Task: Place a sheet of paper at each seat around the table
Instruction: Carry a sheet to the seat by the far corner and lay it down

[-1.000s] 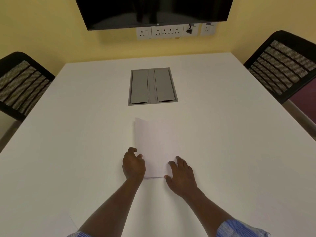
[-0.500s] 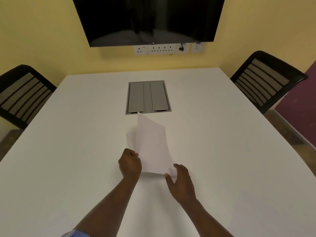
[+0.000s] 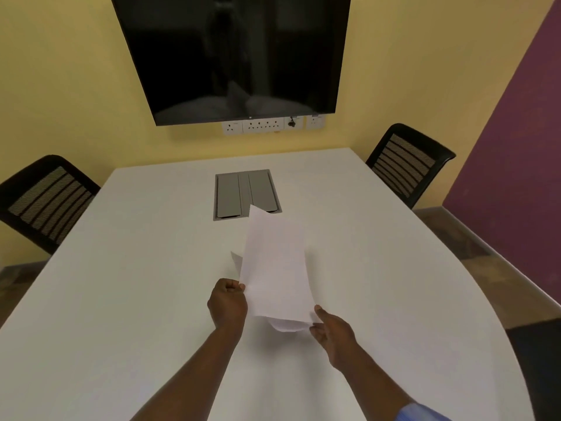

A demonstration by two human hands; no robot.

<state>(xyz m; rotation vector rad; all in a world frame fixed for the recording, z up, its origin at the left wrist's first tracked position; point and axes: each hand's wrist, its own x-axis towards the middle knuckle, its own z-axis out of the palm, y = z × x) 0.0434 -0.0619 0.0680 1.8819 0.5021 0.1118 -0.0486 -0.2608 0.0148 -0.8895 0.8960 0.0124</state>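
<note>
A thin stack of white paper sheets (image 3: 276, 268) is lifted off the white table (image 3: 121, 299), tilted up with its far corner over the grey panel. My left hand (image 3: 227, 302) pinches the stack's near left edge between thumb and fingers. My right hand (image 3: 332, 331) touches the near right corner, where the lower sheets fan out slightly; its fingers are spread at the corner. A black mesh chair (image 3: 45, 202) stands at the table's left side and another black mesh chair (image 3: 406, 165) at the far right.
A grey cable hatch (image 3: 246, 192) is set into the table's middle. A dark wall screen (image 3: 233, 56) hangs over a row of sockets (image 3: 264, 126). The table's right edge curves toward me, with floor and a purple wall (image 3: 516, 147) beyond.
The papers lay flat under both hands a second ago. My left hand has raised them off the table, and the view has tilted up toward the wall.
</note>
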